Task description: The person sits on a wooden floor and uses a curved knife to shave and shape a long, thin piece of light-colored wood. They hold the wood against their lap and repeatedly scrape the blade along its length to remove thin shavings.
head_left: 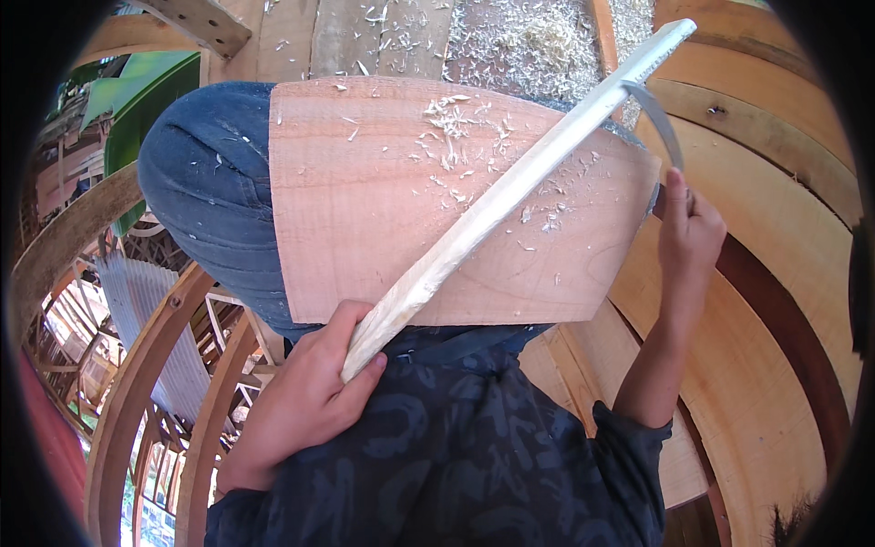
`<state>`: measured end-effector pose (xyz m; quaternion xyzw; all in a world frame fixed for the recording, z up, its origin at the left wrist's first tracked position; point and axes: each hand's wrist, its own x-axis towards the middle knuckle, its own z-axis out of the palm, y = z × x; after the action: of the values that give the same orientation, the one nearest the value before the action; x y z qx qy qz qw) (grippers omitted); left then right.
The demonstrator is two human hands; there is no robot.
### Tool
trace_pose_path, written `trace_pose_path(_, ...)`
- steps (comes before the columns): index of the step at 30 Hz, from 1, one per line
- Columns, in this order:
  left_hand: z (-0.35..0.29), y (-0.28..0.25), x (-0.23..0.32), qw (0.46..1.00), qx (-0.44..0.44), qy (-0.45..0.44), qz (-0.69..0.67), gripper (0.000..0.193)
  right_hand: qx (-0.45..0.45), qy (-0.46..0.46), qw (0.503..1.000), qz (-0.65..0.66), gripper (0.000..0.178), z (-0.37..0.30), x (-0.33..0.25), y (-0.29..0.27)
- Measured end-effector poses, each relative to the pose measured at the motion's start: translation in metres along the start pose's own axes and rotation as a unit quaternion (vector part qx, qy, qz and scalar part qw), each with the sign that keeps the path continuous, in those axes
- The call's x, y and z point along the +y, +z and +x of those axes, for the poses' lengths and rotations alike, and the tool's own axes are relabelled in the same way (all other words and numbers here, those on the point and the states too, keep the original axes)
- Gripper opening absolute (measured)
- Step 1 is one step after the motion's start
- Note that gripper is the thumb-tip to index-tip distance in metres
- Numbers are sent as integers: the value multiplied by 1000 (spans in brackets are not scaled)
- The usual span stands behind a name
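A long pale wooden stick (510,193) slants from lower left to upper right across my lap. My left hand (314,392) is closed around its near end. My right hand (691,228) grips a curved knife (663,128), its handle hidden in the fist. The grey sickle-shaped blade reaches the stick close to its far end, and its tip seems to touch the wood there. Under the stick, a flat reddish wooden board (365,210) lies over my thighs, with pale shavings (451,128) scattered on it.
A heap of shavings (547,46) covers the planks beyond my knees. Curved timber planking (756,264) rises close on my right. To the left, curved wooden ribs (150,374) stand with gaps between them, and a corrugated sheet (164,328) shows past them.
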<state>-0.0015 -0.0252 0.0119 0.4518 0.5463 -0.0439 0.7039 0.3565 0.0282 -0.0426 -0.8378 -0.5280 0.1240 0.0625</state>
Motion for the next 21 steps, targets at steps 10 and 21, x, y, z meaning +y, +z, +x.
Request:
trace_pose_path(10,-4,1,1,999,24,-1,25,30,-123,-238,963,31,51,-74,-51,0)
trace_pose_path(21,-7,7,-6,997,54,50,36,28,16,-26,999,39,52,-15,10,-15)
